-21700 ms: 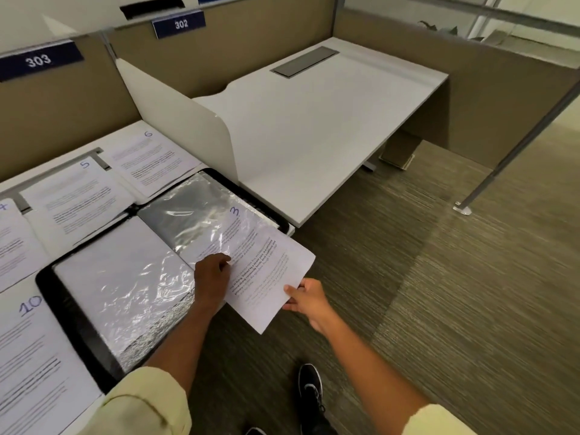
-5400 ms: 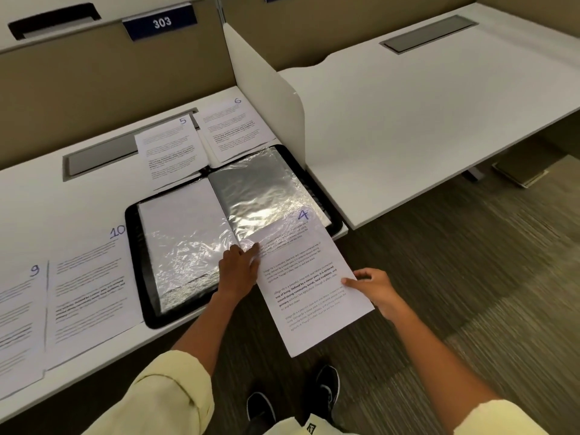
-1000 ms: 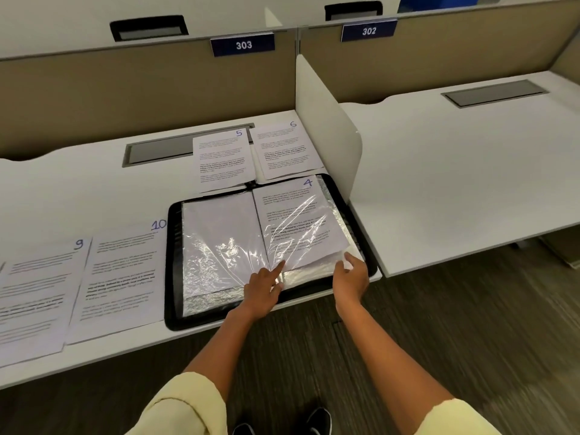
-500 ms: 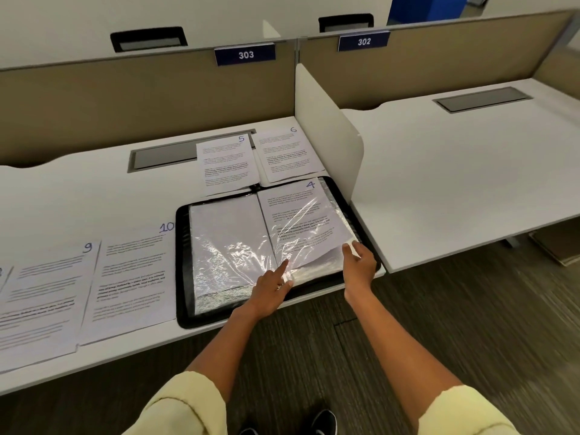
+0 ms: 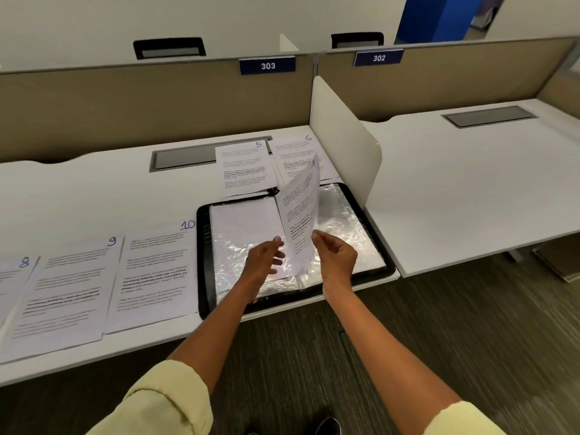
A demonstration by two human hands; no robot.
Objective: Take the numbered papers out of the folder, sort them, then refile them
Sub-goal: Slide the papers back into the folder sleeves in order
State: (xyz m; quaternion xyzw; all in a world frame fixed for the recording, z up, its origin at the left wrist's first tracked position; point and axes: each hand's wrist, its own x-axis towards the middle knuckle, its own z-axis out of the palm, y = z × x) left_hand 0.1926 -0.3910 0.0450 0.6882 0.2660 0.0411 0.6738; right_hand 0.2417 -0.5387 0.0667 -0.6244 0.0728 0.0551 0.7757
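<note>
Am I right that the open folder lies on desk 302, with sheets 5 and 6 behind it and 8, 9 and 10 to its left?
Not quite: the head view shows the open folder on the desk under the 303 sign, left of the white divider. The rest holds: sheet 5 and sheet 6 lie behind it, sheets 8, 9 and 10 to its left.

Even bright indoor light, glare on plastic sleeves (image 5: 339, 221), wide-angle edge bending

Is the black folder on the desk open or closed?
Open. The folder lies spread flat, both shiny plastic pages facing up, while the right hand turns one sleeve upright above the middle.
</note>
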